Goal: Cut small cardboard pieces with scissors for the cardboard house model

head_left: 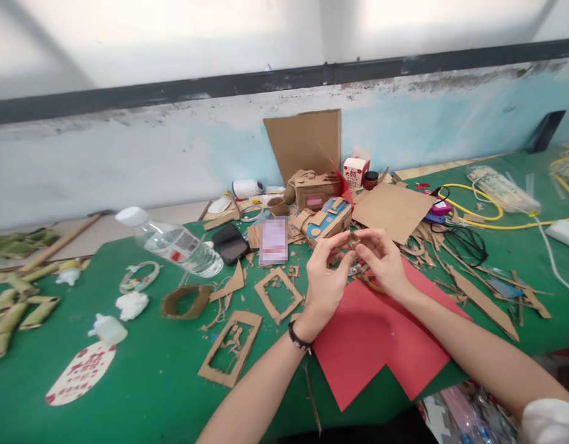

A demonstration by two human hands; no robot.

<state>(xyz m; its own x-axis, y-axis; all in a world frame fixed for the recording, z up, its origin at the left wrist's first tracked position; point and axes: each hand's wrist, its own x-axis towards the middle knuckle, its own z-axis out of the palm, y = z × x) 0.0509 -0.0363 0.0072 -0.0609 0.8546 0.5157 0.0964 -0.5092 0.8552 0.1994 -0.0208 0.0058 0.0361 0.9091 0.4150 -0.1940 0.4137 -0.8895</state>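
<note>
My left hand (328, 274) and my right hand (385, 264) meet above the red paper (358, 345), fingertips pinched together. Between them is a small brown piece of cardboard (353, 240); the fingers cover part of it, so its full shape is hidden. A shiny metal thing (357, 269), too covered to name, shows just below the fingers. Behind my hands stands a blue and brown cardboard box (333, 219). To the left of my left hand lie a cut cardboard frame (291, 296) and another cardboard frame (255, 324) with small scraps inside.
A tilted-looking water bottle (173, 240), a black phone (231, 243) and a cardboard ring (185, 302) are on the left. A cardboard sheet (390, 208), cardboard strips (483, 301), black cable (465, 243) and yellow hose (516, 226) lie right. A green cloth (150, 394) covers the table.
</note>
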